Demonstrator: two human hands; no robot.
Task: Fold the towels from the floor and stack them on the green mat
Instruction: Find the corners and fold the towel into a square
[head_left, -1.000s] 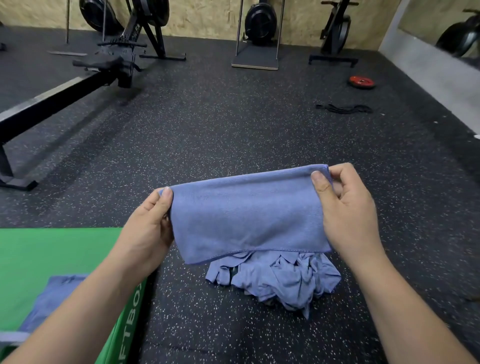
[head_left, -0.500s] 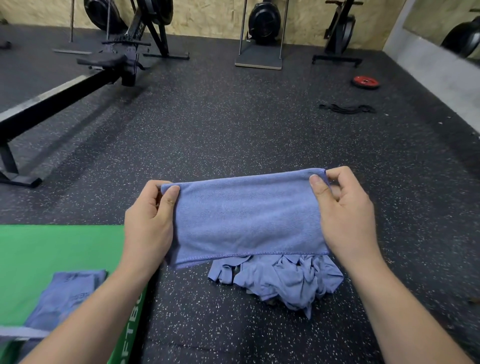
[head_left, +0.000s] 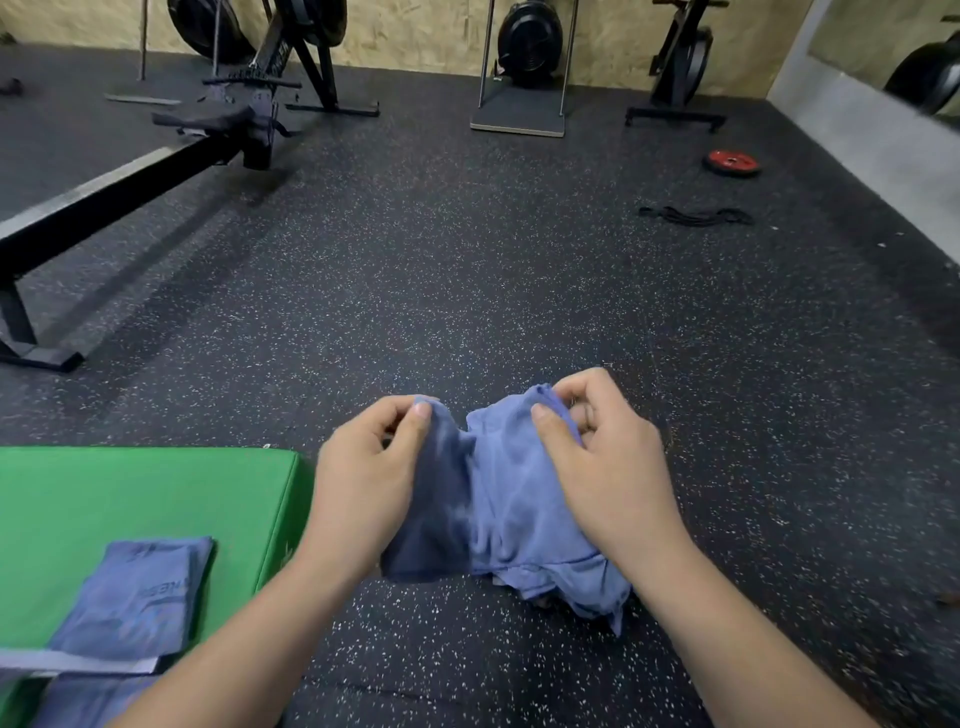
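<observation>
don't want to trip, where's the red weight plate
In the head view, the red weight plate lies far right, just beyond the black strap.

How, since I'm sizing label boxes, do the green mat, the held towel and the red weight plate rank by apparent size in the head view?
1. green mat, partly cut off by the frame.
2. held towel, close to the camera.
3. red weight plate, far off, so its true size stays unsure.
</observation>
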